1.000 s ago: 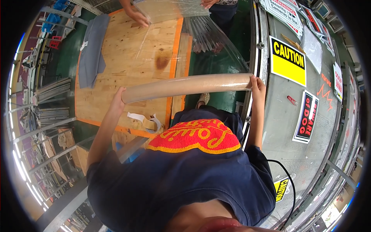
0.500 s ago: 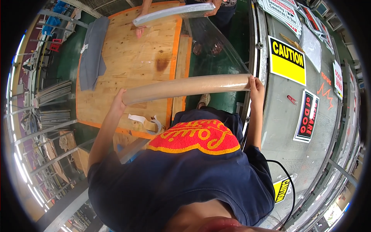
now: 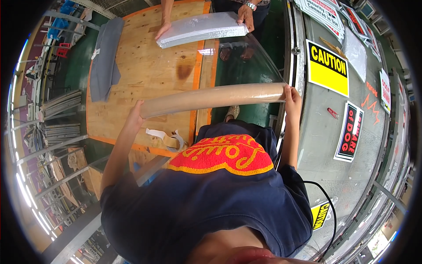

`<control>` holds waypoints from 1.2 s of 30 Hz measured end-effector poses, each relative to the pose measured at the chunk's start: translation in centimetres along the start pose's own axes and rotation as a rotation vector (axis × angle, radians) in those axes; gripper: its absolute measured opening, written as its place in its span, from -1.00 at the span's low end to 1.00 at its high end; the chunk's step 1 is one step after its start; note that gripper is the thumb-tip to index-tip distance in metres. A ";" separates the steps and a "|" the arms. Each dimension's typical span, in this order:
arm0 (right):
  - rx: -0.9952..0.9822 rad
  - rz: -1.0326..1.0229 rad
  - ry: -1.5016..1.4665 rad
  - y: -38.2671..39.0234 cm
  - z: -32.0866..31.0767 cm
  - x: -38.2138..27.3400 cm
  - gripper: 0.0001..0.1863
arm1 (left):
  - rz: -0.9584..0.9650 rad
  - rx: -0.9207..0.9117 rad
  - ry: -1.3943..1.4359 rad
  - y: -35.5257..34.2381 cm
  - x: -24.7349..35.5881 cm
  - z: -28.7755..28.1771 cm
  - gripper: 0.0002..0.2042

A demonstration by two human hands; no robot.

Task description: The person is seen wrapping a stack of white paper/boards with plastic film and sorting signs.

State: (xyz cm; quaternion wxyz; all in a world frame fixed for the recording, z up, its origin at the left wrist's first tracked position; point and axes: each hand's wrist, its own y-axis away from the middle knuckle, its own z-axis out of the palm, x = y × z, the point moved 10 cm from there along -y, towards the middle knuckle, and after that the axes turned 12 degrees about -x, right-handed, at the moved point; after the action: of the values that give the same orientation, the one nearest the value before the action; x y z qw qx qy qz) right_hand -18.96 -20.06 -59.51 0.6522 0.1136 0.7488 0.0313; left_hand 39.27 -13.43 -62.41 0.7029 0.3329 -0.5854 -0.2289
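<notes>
My left hand (image 3: 137,111) grips the left end of a long cardboard tube (image 3: 211,97) with clear film on it, and my right hand (image 3: 292,99) is closed round its right end. From the tube, a sheet of transparent film (image 3: 255,57) stretches to a flat, white, film-covered bundle (image 3: 198,28). A co-worker's two hands (image 3: 244,17) hold this bundle by its ends above a wooden board table (image 3: 145,66). Below the tube, a loose pale strip (image 3: 165,138) lies curled on the table's near part.
Folded grey cloth (image 3: 105,57) lies on the table's left. A long grey bench (image 3: 316,176) at right carries sign sheets (image 3: 327,66), stacks of more signs and a small red tool (image 3: 332,112). Metal racks with stacked strips (image 3: 61,101) stand at left.
The co-worker's bundle has come lower, nearer me, and turned over from edge-on to show its flat white top. My hands have stayed on the tube, nearly still.
</notes>
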 end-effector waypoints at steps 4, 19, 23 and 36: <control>0.002 0.026 -0.017 0.2 0.1 0.1 -0.65 | -0.004 0.004 -0.012 0.1 0.1 0.0 -0.64; -0.008 0.016 -0.088 0.7 1.3 -0.3 -0.65 | 0.008 0.043 -0.045 0.5 1.6 -0.4 -0.61; 0.010 -0.011 -0.097 0.6 1.2 -0.6 -0.67 | -0.016 0.032 -0.050 0.5 1.4 -0.1 -0.62; -0.004 -0.003 -0.055 0.3 0.8 -0.9 -0.67 | -0.003 0.043 -0.033 0.2 0.9 -0.3 -0.56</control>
State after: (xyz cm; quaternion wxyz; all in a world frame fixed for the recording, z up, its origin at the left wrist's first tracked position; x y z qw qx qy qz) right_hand -18.02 -20.08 -58.72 0.6729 0.1121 0.7306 0.0284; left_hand 39.70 -13.87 -61.73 0.6855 0.3450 -0.6013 -0.2225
